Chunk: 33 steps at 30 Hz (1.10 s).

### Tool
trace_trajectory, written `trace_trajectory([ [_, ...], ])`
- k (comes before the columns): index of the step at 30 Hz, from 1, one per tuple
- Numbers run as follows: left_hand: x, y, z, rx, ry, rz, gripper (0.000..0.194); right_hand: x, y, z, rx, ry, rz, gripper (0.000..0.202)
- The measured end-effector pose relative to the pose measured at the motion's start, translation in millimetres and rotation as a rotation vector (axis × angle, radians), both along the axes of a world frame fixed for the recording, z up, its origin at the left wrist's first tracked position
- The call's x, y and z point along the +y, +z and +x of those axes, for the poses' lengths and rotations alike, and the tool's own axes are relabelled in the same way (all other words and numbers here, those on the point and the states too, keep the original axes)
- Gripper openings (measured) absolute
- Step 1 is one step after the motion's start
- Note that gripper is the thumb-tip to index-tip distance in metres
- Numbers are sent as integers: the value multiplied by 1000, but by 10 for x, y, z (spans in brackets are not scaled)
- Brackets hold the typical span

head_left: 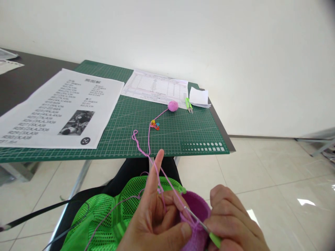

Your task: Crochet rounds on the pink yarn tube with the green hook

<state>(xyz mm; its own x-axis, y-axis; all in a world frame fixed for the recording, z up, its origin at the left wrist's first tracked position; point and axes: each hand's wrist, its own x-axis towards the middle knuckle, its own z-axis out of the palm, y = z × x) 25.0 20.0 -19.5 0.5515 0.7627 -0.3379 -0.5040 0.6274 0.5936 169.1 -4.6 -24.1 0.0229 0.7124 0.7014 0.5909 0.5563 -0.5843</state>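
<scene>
My left hand [157, 216] pinches the edge of a purple crochet piece [200, 205], a rounded, hollow shape with its opening facing up. Its index finger points upward with pink yarn [170, 183] looped over it. In my right hand [232, 216] is a crochet hook [213, 238] with a green handle and a silver shaft. The hook's tip lies at the rim of the piece, close to the left thumb, where the yarn meets it. From the finger the strand runs up onto the table to a small pink yarn ball [173, 106].
A green cutting mat [167, 139] covers the table, bearing a printed pattern sheet [52, 108], a form [157, 87], white paper slips [199, 97], green-handled nippers [188, 105] and several coloured stitch markers [155, 124]. A green mesh bag [104, 216] rests on my lap.
</scene>
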Motion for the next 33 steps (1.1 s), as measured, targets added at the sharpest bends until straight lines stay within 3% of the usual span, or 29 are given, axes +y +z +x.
trace_trajectory([
  [3, 2, -5, -9, 7, -4, 26, 107, 63, -88, 12, -29, 43, 29, 35],
  [5, 3, -8, -8, -4, 10, 25, 108, 114, -79, 34, -14, -1, 53, 38],
  [9, 2, -32, -4, -13, 41, 4, 106, 179, 19, 36, -78, 127, -177, 37],
  [15, 5, -87, -46, 25, 64, -113, 102, 178, -4, -24, 195, 151, -151, 31],
  [23, 20, 18, -23, 81, 124, -157, 91, 136, 112, -36, 316, 168, -371, 36],
  [33, 32, -69, -70, 7, 112, -113, 91, 115, 133, -59, 435, 168, -580, 43],
])
